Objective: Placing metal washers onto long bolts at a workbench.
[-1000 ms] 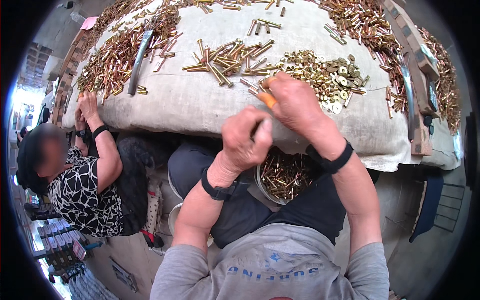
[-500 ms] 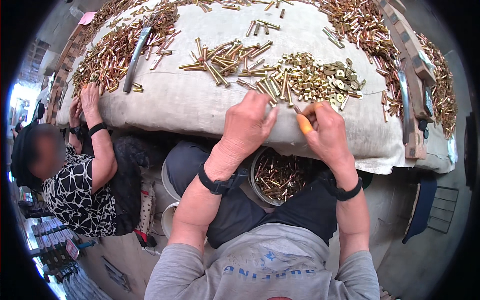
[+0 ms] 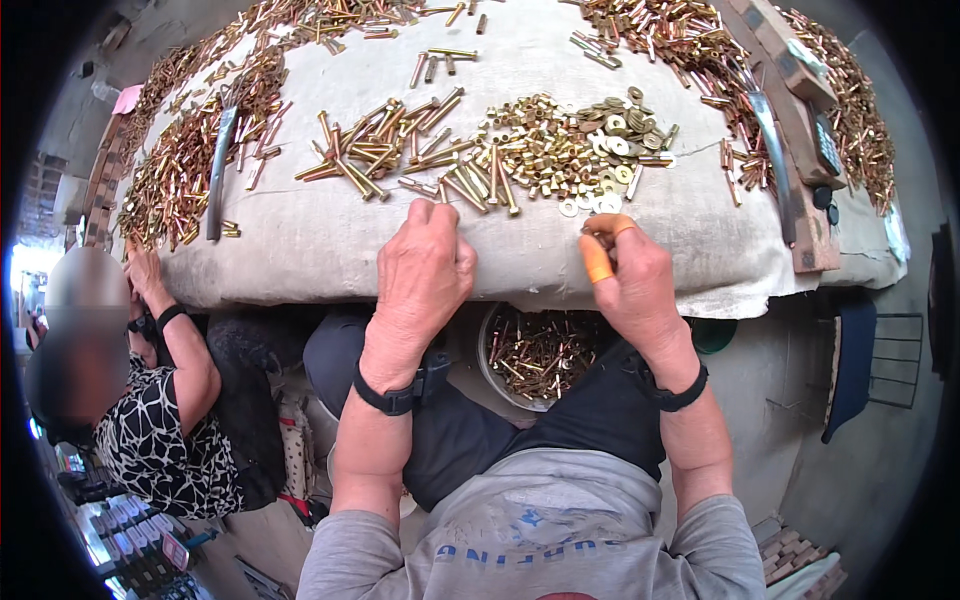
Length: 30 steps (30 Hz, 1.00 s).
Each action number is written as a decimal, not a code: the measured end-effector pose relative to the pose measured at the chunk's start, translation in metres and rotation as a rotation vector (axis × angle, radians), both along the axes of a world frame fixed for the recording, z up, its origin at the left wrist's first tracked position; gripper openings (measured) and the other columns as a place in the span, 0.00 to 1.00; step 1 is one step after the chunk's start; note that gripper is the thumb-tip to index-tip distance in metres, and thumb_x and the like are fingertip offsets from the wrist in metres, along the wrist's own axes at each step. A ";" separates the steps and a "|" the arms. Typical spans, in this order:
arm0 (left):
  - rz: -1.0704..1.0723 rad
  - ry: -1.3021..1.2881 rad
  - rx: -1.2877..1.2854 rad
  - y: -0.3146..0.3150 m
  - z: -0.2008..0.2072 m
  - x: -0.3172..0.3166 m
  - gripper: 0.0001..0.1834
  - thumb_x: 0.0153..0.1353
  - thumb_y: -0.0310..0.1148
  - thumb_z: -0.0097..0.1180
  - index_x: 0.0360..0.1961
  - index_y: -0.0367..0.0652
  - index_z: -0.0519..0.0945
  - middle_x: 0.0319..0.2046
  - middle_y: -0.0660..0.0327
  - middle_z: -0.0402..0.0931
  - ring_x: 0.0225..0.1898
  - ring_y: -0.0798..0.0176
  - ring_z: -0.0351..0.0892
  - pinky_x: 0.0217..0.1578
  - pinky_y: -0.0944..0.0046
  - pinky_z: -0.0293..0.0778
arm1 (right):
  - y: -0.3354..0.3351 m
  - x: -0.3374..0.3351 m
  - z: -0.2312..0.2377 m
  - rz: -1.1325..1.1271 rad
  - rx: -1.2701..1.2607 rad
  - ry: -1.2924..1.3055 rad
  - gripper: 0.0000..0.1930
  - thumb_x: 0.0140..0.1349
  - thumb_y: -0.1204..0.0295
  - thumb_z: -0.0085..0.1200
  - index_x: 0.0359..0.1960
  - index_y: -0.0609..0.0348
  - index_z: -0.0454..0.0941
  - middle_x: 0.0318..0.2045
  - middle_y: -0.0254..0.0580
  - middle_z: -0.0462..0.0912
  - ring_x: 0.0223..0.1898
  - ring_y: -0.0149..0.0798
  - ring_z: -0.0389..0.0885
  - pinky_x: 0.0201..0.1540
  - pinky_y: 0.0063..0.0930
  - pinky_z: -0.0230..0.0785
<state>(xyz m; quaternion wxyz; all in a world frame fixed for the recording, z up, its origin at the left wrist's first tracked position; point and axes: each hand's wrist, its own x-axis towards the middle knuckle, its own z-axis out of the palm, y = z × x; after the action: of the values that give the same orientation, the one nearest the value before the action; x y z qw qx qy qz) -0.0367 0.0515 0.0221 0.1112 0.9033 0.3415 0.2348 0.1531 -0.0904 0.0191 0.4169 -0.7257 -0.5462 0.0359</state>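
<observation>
My left hand (image 3: 425,262) is closed at the near edge of a loose group of long brass-coloured bolts (image 3: 368,150). Its fingertips are curled under, so what they pinch is hidden; a short metal tube (image 3: 416,186) lies just beyond its knuckles. My right hand (image 3: 632,275) wears orange finger covers (image 3: 597,258) and is closed in a pinch over the cloth. A small brownish bit shows between its fingers, too little to name. Just past that hand lie flat washers (image 3: 606,203), beside a heap of brass nuts (image 3: 545,150).
A cloth-covered table (image 3: 300,240) carries big piles of bolts at left (image 3: 185,175) and far right (image 3: 690,40). Curved metal bars (image 3: 222,172) and wooden blocks (image 3: 815,245) edge them. Below is a bucket of metal parts (image 3: 540,355). A co-worker's hand (image 3: 148,272) works at left.
My left hand has moved left, away from my right hand, to the bolts' near edge. My right hand has drawn back slightly. The view has shifted, so the table sits further left and higher.
</observation>
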 end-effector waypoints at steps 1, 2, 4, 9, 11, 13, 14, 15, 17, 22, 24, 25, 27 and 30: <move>-0.002 0.027 0.014 0.001 -0.001 0.000 0.09 0.55 0.26 0.56 0.37 0.35 0.74 0.32 0.48 0.72 0.31 0.42 0.79 0.33 0.48 0.76 | -0.004 0.004 -0.001 -0.050 -0.003 0.116 0.05 0.62 0.76 0.57 0.36 0.63 0.76 0.29 0.51 0.80 0.30 0.53 0.80 0.32 0.39 0.71; -0.007 0.020 0.012 0.001 -0.001 0.001 0.09 0.55 0.26 0.56 0.37 0.35 0.74 0.32 0.48 0.72 0.31 0.42 0.79 0.33 0.48 0.76 | -0.006 0.010 -0.001 -0.054 -0.005 0.109 0.05 0.62 0.76 0.57 0.36 0.63 0.76 0.29 0.51 0.80 0.30 0.53 0.80 0.32 0.39 0.71; 0.021 0.022 0.060 0.000 -0.001 0.005 0.12 0.56 0.24 0.55 0.42 0.35 0.74 0.33 0.47 0.72 0.32 0.41 0.79 0.33 0.48 0.76 | -0.008 0.023 0.001 -0.075 0.017 0.032 0.06 0.64 0.75 0.55 0.39 0.65 0.75 0.31 0.55 0.81 0.32 0.56 0.81 0.34 0.40 0.72; 0.065 0.030 -0.036 0.007 -0.007 -0.001 0.18 0.57 0.24 0.53 0.50 0.37 0.73 0.37 0.45 0.75 0.36 0.39 0.77 0.36 0.46 0.74 | 0.000 0.033 -0.002 -0.185 0.005 -0.055 0.09 0.63 0.70 0.58 0.38 0.64 0.76 0.32 0.55 0.82 0.34 0.56 0.82 0.35 0.40 0.74; 0.064 0.034 -0.078 0.005 -0.002 -0.003 0.17 0.57 0.24 0.53 0.49 0.36 0.74 0.37 0.44 0.75 0.36 0.38 0.77 0.37 0.45 0.74 | 0.006 0.036 -0.007 -0.186 -0.004 -0.139 0.10 0.60 0.70 0.61 0.38 0.63 0.77 0.33 0.54 0.82 0.34 0.57 0.81 0.35 0.41 0.74; -0.011 0.049 -0.098 0.001 0.003 -0.008 0.18 0.57 0.23 0.52 0.50 0.34 0.74 0.34 0.44 0.74 0.34 0.39 0.76 0.37 0.47 0.74 | 0.012 0.036 -0.010 -0.177 -0.032 -0.166 0.10 0.59 0.71 0.61 0.37 0.63 0.77 0.33 0.54 0.82 0.34 0.57 0.81 0.35 0.41 0.74; -0.014 0.048 -0.100 0.003 0.003 -0.011 0.18 0.57 0.23 0.52 0.50 0.34 0.74 0.34 0.44 0.74 0.34 0.39 0.76 0.37 0.47 0.74 | 0.014 0.037 -0.011 -0.167 -0.058 -0.192 0.10 0.58 0.72 0.62 0.37 0.63 0.76 0.33 0.53 0.82 0.34 0.57 0.81 0.35 0.42 0.74; -0.050 -0.030 -0.142 0.005 0.003 -0.015 0.17 0.58 0.22 0.52 0.50 0.33 0.74 0.35 0.46 0.75 0.31 0.43 0.77 0.33 0.51 0.76 | 0.014 0.039 -0.012 -0.168 -0.061 -0.192 0.10 0.58 0.72 0.62 0.37 0.63 0.76 0.33 0.53 0.82 0.34 0.57 0.81 0.35 0.42 0.74; -0.088 -0.111 -0.187 0.005 0.006 -0.021 0.17 0.59 0.21 0.52 0.51 0.32 0.74 0.36 0.47 0.75 0.28 0.47 0.79 0.30 0.54 0.77 | 0.013 0.043 -0.013 -0.148 -0.061 -0.175 0.09 0.58 0.73 0.62 0.36 0.63 0.75 0.33 0.53 0.81 0.33 0.57 0.81 0.34 0.42 0.73; -0.166 -0.735 -1.301 0.001 0.025 -0.019 0.16 0.70 0.26 0.47 0.55 0.31 0.72 0.41 0.56 0.78 0.28 0.74 0.74 0.23 0.73 0.75 | 0.008 0.044 -0.008 -0.132 -0.058 -0.019 0.08 0.59 0.74 0.60 0.36 0.63 0.74 0.32 0.53 0.81 0.32 0.58 0.80 0.35 0.42 0.73; -0.187 -0.785 -1.397 -0.002 0.018 -0.011 0.16 0.70 0.26 0.47 0.56 0.30 0.72 0.42 0.52 0.78 0.27 0.71 0.75 0.23 0.72 0.75 | 0.007 0.043 -0.007 -0.122 -0.060 0.010 0.08 0.59 0.75 0.59 0.37 0.63 0.75 0.32 0.54 0.81 0.33 0.58 0.80 0.36 0.42 0.72; -0.237 -0.795 -1.507 -0.004 0.012 -0.007 0.17 0.69 0.27 0.47 0.56 0.30 0.72 0.42 0.52 0.77 0.27 0.71 0.74 0.22 0.73 0.74 | 0.005 0.042 -0.007 -0.113 -0.018 0.014 0.08 0.59 0.75 0.59 0.39 0.63 0.75 0.31 0.50 0.81 0.31 0.53 0.80 0.35 0.39 0.72; -0.249 -0.786 -1.660 -0.015 0.009 0.006 0.15 0.70 0.28 0.49 0.55 0.32 0.73 0.36 0.56 0.76 0.25 0.73 0.71 0.19 0.76 0.69 | -0.001 0.038 -0.004 -0.105 0.022 0.019 0.09 0.60 0.76 0.58 0.41 0.63 0.76 0.30 0.46 0.81 0.29 0.48 0.81 0.33 0.37 0.71; -0.200 -0.629 -1.606 -0.030 0.001 0.020 0.12 0.69 0.29 0.52 0.51 0.36 0.75 0.31 0.63 0.74 0.22 0.76 0.68 0.18 0.79 0.63 | -0.010 0.018 0.012 -0.078 -0.077 0.569 0.09 0.63 0.75 0.57 0.44 0.61 0.78 0.27 0.33 0.79 0.25 0.30 0.76 0.28 0.25 0.68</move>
<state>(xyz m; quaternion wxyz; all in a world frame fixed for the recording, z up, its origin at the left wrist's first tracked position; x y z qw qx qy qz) -0.0163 0.0220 0.0227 0.8246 0.4703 0.2760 0.1507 0.1713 -0.1003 0.0307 0.5263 -0.7224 -0.3771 0.2428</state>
